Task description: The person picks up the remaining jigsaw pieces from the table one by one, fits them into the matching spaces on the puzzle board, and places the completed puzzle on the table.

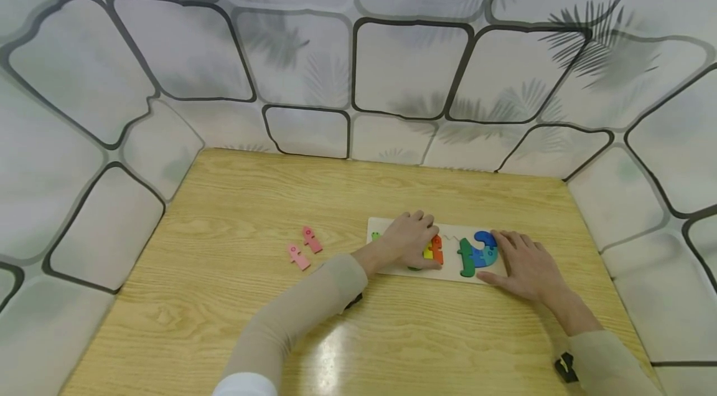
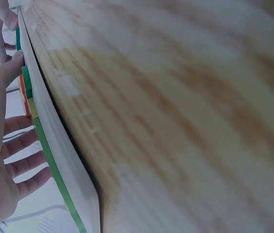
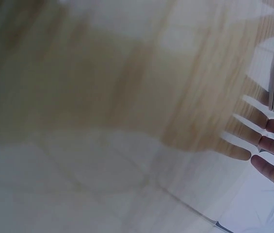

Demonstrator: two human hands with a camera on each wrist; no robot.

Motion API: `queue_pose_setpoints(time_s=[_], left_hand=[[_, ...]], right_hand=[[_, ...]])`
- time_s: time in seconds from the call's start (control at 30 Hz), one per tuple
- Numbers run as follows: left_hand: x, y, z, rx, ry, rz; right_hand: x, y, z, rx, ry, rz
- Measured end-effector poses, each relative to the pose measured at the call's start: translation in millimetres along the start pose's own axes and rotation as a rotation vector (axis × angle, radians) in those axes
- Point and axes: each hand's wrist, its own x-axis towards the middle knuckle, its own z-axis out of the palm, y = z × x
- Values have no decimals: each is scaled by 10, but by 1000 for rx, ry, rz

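A long pale puzzle board lies on the table, with colourful interlocking pieces on it. My left hand rests over its left half, fingers spread across the pieces and hiding several. Between thumb and fingers show an orange piece and a yellow piece. At the board's right end, my right hand has its thumb and fingers apart, beside joined blue pieces and a dark green piece. In the left wrist view a green piece lies along the board's edge.
Two loose pink pieces, a darker one and a lighter one, lie on the wooden table left of the board. Patterned walls enclose the table at the back and sides.
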Motion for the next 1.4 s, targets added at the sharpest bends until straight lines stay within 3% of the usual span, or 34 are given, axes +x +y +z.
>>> queue_pose_setpoints(time_s=[1.4], left_hand=[[-32, 18, 23, -25, -7, -9]], right_hand=[[1, 11, 18, 2, -15, 9]])
